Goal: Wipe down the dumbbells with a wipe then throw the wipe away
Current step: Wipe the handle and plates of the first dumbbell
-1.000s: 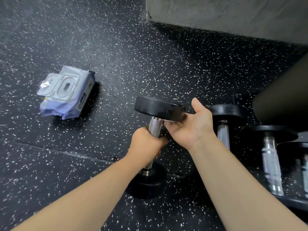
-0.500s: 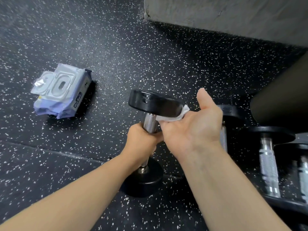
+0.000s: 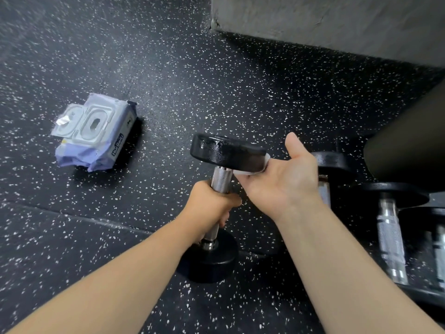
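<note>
Nearest to me, both bare forearms reach in from the bottom edge toward a dumbbell (image 3: pixel 222 177) that stands on end on the black speckled rubber floor (image 3: pixel 72 237). Its lower head sits flat on the floor and its upper head is in the air, tipped slightly left.

My left hand (image 3: pixel 209 208) is wrapped in a full fist around the lower part of the knurled steel handle. The fingers are closed right round it, just above the lower head.

My right hand (image 3: pixel 283 180) is up at the right side of the upper head, palm toward the camera. Its fingers bend in under the rim and are mostly hidden there. They press the wipe (image 3: pixel 266 157) against the rubber, and the thumb sticks out straight and free above. Only a thin white strip of the wipe shows, along the underside and the right edge of the head. The top face of that head looks wet and glossy.

Just to the right, more dumbbells (image 3: pixel 388 231) with chrome handles stand close together, and a dark padded shape (image 3: pixel 409 141) looms over them.

Farther off to the left, well apart from the hands, a pale purple pack of wipes (image 3: pixel 96 133) lies on the floor with its lid flipped open. Beyond everything runs the base of a grey concrete wall (image 3: pixel 337 22).
</note>
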